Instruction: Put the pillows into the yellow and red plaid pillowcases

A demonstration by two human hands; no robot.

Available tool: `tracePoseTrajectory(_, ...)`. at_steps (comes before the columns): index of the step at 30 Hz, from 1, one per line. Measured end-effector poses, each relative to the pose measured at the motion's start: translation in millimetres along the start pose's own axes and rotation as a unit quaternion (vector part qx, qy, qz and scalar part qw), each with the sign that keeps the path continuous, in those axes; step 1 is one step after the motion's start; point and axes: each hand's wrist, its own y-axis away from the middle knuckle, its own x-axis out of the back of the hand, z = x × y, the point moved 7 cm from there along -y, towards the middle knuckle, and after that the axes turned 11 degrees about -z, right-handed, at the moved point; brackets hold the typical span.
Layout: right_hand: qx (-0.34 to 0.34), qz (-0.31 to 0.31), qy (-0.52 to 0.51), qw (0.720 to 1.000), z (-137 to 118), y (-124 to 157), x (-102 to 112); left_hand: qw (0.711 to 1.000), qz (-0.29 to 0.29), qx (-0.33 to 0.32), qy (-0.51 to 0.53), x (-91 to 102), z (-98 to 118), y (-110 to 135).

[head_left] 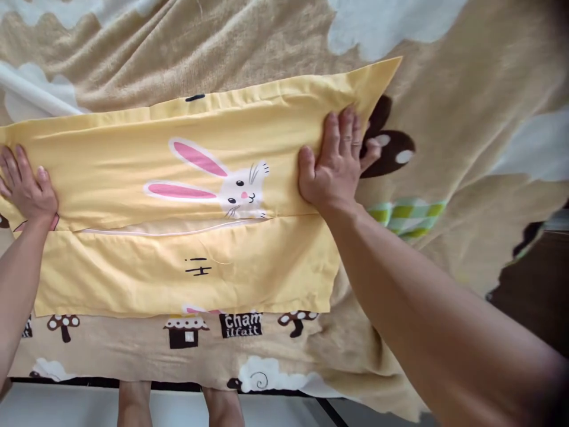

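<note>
A yellow pillowcase [133, 160] with a white, pink-eared rabbit print lies spread on a tan blanket [444, 77]. Its upper part is folded down over the lower part, with a fold line across the middle. My left hand [24, 187] lies flat with fingers apart on the pillowcase's left end. My right hand [338, 160] presses flat on its right end, fingers stretched out, next to the far right corner. A ring shows on one right finger. Neither hand holds anything.
The tan blanket carries brown mushroom, house and cloud prints and covers a bed whose near edge [178, 379] runs along the bottom. My legs [178, 406] stand on a pale floor below it. A dark floor patch [533, 284] shows at the right.
</note>
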Motion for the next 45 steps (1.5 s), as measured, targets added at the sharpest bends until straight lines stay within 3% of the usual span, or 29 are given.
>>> tracePoseTrajectory(3, -0.042, 0.061, -0.039, 0.996, -52, 15, -5, 1.0, -0.003, 0.0, -0.003, -4.6, 5, 1)
tracePoseTrajectory(5, 0.014, 0.069, -0.047, 0.996, -124, 33, -24, 1.0, -0.004, -0.003, -0.005, -6.0, 7, 1)
tracePoseTrajectory(9, 0.181, -0.089, -0.057, 0.978, -296, 78, -102, 1.0, 0.002, -0.001, -0.005, -6.3, 4, 0)
tracePoseTrajectory(11, 0.193, -0.141, -0.053, 0.97, -347, 94, -133, 1.0, 0.001, -0.002, -0.008, -7.1, 3, 0)
tracePoseTrajectory(12, 0.19, -0.158, -0.05, 0.968, -359, 98, -142, 1.0, 0.0, -0.003, -0.009, -7.6, 2, 0)
tracePoseTrajectory(13, 0.186, -0.167, -0.046, 0.967, -359, 99, -148, 1.0, 0.0, -0.003, -0.01, -8.1, 2, -1)
tracePoseTrajectory(15, 0.181, -0.169, -0.037, 0.968, -330, 94, -145, 1.0, 0.0, -0.002, -0.009, -8.8, 2, -1)
tracePoseTrajectory(17, 0.159, -0.148, -0.019, 0.976, -263, 83, -128, 1.0, 0.003, -0.003, -0.005, -9.3, 2, -1)
tracePoseTrajectory(20, 0.013, -0.071, 0.034, 0.997, -120, 67, -82, 1.0, -0.004, -0.005, 0.011, -11.9, -1, -1)
tracePoseTrajectory(22, -0.04, -0.057, 0.053, 0.996, -41, 64, -54, 1.0, -0.012, 0.001, 0.019, -14.3, -4, -1)
tracePoseTrajectory(24, -0.101, -0.048, 0.058, 0.992, 10, 64, -33, 1.0, -0.012, 0.008, 0.016, -15.6, -6, 0)
tracePoseTrajectory(25, -0.127, -0.033, 0.05, 0.99, 18, 64, -26, 1.0, -0.008, 0.008, 0.01, -15.6, -6, 0)
tracePoseTrajectory(26, -0.143, -0.011, 0.038, 0.989, 14, 63, -22, 1.0, -0.004, 0.008, 0.004, -15.4, -6, 0)
tracePoseTrajectory(28, -0.124, 0.027, 0.001, 0.992, -36, 59, -26, 1.0, 0.0, 0.008, -0.004, -15.3, -5, 0)
tracePoseTrajectory(29, -0.081, 0.032, -0.018, 0.996, -80, 56, -34, 1.0, -0.002, 0.011, -0.005, -15.5, -5, 0)
tracePoseTrajectory(31, 0.056, -0.014, -0.053, 0.997, -194, 51, -64, 1.0, -0.01, 0.019, -0.005, -16.2, -6, -1)
tracePoseTrajectory(33, 0.23, -0.098, -0.064, 0.966, -312, 55, -99, 1.0, -0.016, 0.024, -0.008, -16.5, -7, -1)
tracePoseTrajectory(34, 0.303, -0.139, -0.063, 0.941, -359, 58, -115, 1.0, -0.016, 0.025, -0.01, -16.3, -7, -1)
tracePoseTrajectory(36, 0.371, -0.172, -0.054, 0.911, -408, 57, -134, 1.0, -0.009, 0.021, -0.013, -15.7, -7, -1)
tracePoseTrajectory(37, 0.378, -0.172, -0.048, 0.908, -410, 51, -137, 1.0, -0.005, 0.018, -0.013, -15.4, -7, -1)
tracePoseTrajectory(39, 0.344, -0.151, -0.029, 0.926, -371, 30, -130, 1.0, -0.001, 0.014, -0.008, -15.6, -7, -1)
tracePoseTrajectory(41, 0.271, -0.116, -0.006, 0.955, -289, 6, -106, 1.0, -0.008, 0.016, 0.001, -17.0, -8, -1)
tracePoseTrajectory(45, 0.109, 0.003, 0.014, 0.994, -98, -21, -31, 0.999, -0.034, 0.034, 0.024, -19.1, -11, -2)
